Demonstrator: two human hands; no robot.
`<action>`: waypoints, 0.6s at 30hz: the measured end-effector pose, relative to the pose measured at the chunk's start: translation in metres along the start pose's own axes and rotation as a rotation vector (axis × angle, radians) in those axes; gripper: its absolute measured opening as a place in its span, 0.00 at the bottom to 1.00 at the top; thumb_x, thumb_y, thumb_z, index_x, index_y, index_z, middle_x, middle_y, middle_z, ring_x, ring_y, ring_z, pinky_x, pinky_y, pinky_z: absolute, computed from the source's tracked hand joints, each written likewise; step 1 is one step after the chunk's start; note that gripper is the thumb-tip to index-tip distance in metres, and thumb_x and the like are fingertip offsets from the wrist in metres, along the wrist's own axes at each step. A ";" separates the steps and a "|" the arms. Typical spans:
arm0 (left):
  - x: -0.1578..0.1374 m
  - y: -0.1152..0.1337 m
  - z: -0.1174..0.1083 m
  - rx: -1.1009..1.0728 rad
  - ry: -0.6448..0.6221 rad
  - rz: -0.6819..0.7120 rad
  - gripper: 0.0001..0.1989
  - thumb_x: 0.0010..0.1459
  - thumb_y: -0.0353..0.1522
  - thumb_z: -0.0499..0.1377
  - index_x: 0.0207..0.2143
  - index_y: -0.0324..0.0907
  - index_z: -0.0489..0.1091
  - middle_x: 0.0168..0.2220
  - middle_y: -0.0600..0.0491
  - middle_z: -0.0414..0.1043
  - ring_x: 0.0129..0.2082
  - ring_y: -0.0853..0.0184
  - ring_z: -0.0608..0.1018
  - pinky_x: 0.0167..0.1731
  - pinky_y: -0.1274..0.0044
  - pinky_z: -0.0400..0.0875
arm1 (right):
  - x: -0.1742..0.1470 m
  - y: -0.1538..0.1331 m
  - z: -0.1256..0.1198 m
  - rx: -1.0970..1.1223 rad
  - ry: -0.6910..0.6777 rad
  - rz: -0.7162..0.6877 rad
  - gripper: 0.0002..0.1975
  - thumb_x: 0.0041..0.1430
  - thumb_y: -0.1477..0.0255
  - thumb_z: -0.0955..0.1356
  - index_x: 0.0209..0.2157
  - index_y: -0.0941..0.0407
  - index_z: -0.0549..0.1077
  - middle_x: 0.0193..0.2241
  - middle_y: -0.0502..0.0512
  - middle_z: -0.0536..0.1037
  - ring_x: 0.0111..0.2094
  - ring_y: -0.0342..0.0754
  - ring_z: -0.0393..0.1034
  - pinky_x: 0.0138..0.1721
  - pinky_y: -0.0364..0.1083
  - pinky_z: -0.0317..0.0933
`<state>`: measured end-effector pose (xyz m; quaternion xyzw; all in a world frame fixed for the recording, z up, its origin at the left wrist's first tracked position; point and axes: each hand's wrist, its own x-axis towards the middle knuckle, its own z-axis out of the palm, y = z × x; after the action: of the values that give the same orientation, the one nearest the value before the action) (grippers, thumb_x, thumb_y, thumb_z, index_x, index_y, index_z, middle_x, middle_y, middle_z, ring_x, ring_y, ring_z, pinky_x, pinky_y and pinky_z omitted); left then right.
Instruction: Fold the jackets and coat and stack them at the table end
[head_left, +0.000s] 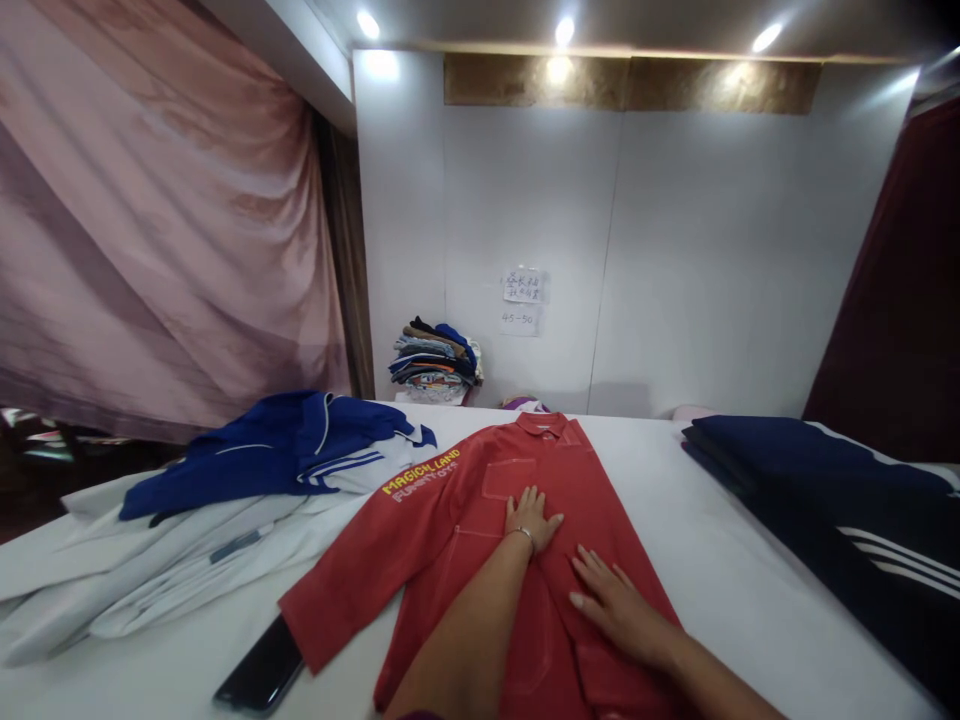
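A red long-sleeved shirt (480, 570) lies on the white table, its collar pointing away from me. Yellow and pale lettering runs along the sleeve on the left, which is stretched out sideways; the right side is folded inward. My left hand (534, 520), with a bracelet at the wrist, rests flat on the chest with its fingers spread. Lower and to the right, my right hand (619, 605) lies on the folded part of the shirt, fingers extended and apart. Neither hand grips anything. Under the left cuff, a black phone (259, 670) is partly covered.
Blue and white garments (277, 450) lie in a loose heap on the left. On the right is a pile of folded dark navy clothes (810, 500) with white stripes. A stack of folded clothes (435, 358) stands at the far edge, before a white wall with paper notes (523, 288).
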<state>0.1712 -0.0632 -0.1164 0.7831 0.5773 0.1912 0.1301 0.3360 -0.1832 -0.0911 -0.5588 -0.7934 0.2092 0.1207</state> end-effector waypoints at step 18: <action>0.008 -0.010 -0.019 -0.074 -0.179 -0.015 0.31 0.58 0.50 0.48 0.57 0.41 0.61 0.63 0.44 0.54 0.63 0.59 0.55 0.60 0.59 0.48 | 0.016 0.083 0.024 -0.274 0.239 0.175 0.34 0.60 0.54 0.55 0.62 0.57 0.56 0.64 0.58 0.52 0.65 0.55 0.41 0.61 0.61 0.42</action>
<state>0.1561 -0.0532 -0.1029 0.7873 0.5619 0.1405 0.2114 0.3900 -0.1492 -0.1517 -0.6578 -0.7427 0.0414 0.1181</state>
